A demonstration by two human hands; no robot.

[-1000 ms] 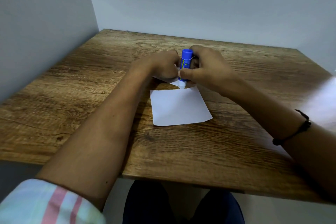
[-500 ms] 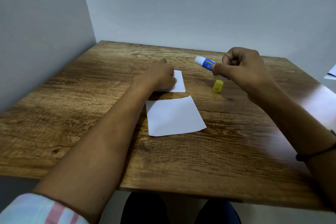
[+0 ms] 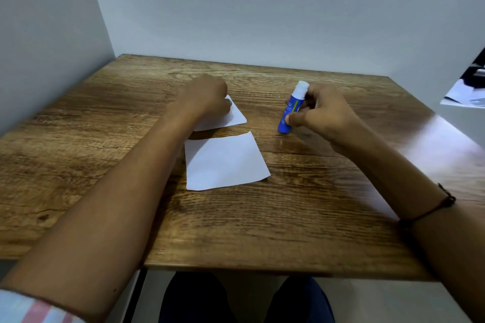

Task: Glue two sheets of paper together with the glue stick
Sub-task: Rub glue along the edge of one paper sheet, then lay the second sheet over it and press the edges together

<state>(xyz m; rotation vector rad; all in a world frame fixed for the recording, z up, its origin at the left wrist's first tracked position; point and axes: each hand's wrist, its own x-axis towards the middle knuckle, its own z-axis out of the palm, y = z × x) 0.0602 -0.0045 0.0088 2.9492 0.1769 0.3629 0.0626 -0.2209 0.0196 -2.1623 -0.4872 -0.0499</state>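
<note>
Two white sheets lie on the wooden table (image 3: 301, 217). The larger sheet of paper (image 3: 225, 162) lies flat in the middle, untouched. Just behind it is the smaller sheet of paper (image 3: 233, 118), and my left hand (image 3: 207, 99) rests on its left part with curled fingers holding it down. To the right, my right hand (image 3: 322, 113) grips the blue glue stick (image 3: 291, 107). The stick stands nearly upright, its uncapped white tip up and its base on the table. No cap is visible.
Grey walls close off the left and far sides of the table. Papers and dark objects (image 3: 464, 92) sit on another surface past the right edge. My knees show under the near edge.
My right hand carried the glue stick from the small sheet to the right and stood it tip-up on the table. The yellow cap seen half a second ago is out of sight.
</note>
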